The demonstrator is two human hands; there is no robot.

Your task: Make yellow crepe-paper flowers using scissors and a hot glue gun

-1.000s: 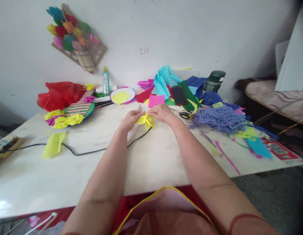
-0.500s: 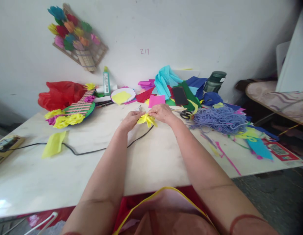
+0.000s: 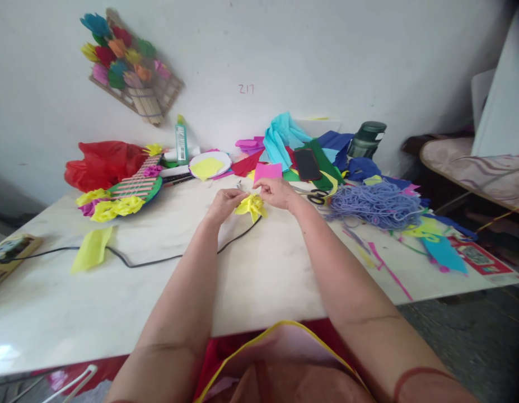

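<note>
A yellow crepe-paper flower is between my hands, above the middle of the table. My left hand pinches its left side, thumb and fingers together. At its upper right, my right hand has its fingertips bent and close together at the petals; whether they grip the paper is hard to see. A black cord runs across the table and ends from view beneath the flower. Left of my arms lies a loose piece of yellow paper.
A guitar-shaped craft with paper flowers lies at the left, by a glue bottle and a white plate. Coloured papers, a phone, scissors, a tangle of purple yarn and a dark bottle stand along the back and right.
My right hand's fingers have lifted and shifted slightly at the flower, whose petals look a little fuller. My left hand stays at its left side.
</note>
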